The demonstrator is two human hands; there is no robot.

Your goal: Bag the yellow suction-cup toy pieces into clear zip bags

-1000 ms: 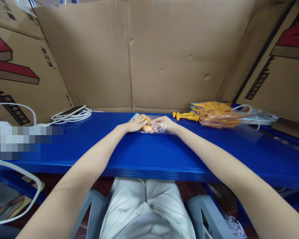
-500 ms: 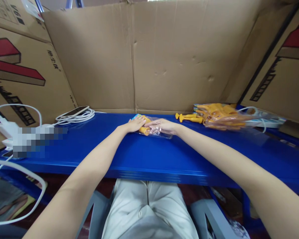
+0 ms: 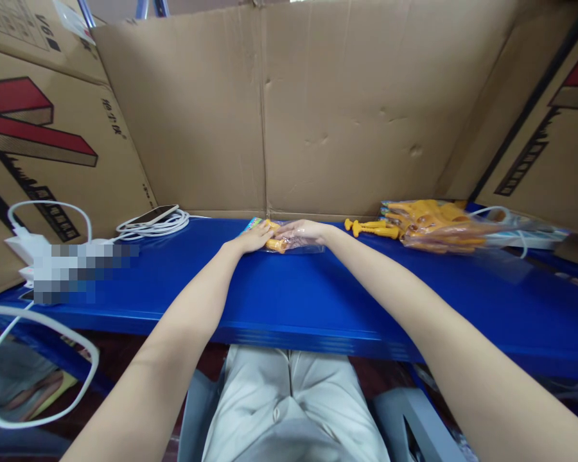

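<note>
A clear plastic bag (image 3: 311, 242) with a yellow-orange plastic piece (image 3: 276, 245) and a colourful printed card in it lies flat at the back middle of the blue shelf. My left hand (image 3: 255, 239) rests on the bag's left end, palm down, fingers stretched out. From the other side, my right hand (image 3: 301, 231) reaches over the bag, its fingers extended and touching the plastic near the yellow piece. Part of the bag is hidden beneath both hands.
To the right lie yellow plastic pieces (image 3: 373, 228) beside a stack of bagged yellow items (image 3: 436, 224). A phone (image 3: 151, 215) sits on a coiled white cable (image 3: 173, 226) at left, near white chargers (image 3: 26, 247). Cardboard (image 3: 337, 115) walls the back and sides.
Both hands and the bag have shifted slightly left relative to the shelf. My right hand has moved closer to my left, over the yellow piece. The whole view has also turned a little left.
</note>
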